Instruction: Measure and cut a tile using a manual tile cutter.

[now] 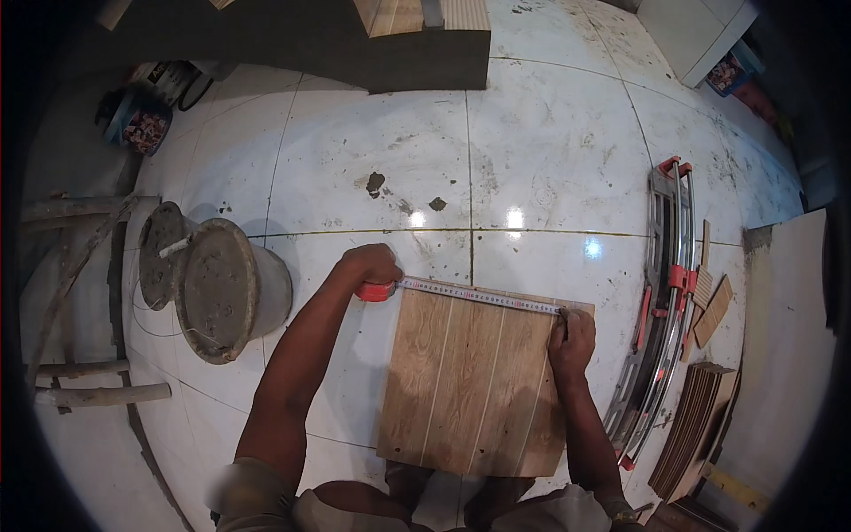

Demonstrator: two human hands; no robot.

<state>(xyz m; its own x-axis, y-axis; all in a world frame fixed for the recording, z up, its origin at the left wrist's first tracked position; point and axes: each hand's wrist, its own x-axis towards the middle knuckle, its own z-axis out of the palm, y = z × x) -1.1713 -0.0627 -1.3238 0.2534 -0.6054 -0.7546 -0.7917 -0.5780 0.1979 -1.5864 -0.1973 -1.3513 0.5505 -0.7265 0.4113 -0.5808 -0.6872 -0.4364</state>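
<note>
A wood-look tile (461, 381) with pale lengthwise lines lies flat on the floor in front of me. Across its far edge runs the pulled-out blade of a tape measure (479, 295), white with printed marks. My left hand (370, 263) is wrapped round the red tape case (377, 291), just beyond the tile's far left corner. At the far right part of the tile, my right hand (573, 341) pinches the end of the blade against the surface. The fingertips of my left hand are partly hidden.
Two mortar buckets (235, 293) stand at left, near a wooden pole ladder (75, 293). To the right lie a manual tile cutter (669, 284), tile offcuts (714, 310) and a stack of tiles (696, 426). A dark grey step (425, 66) juts in at the far side.
</note>
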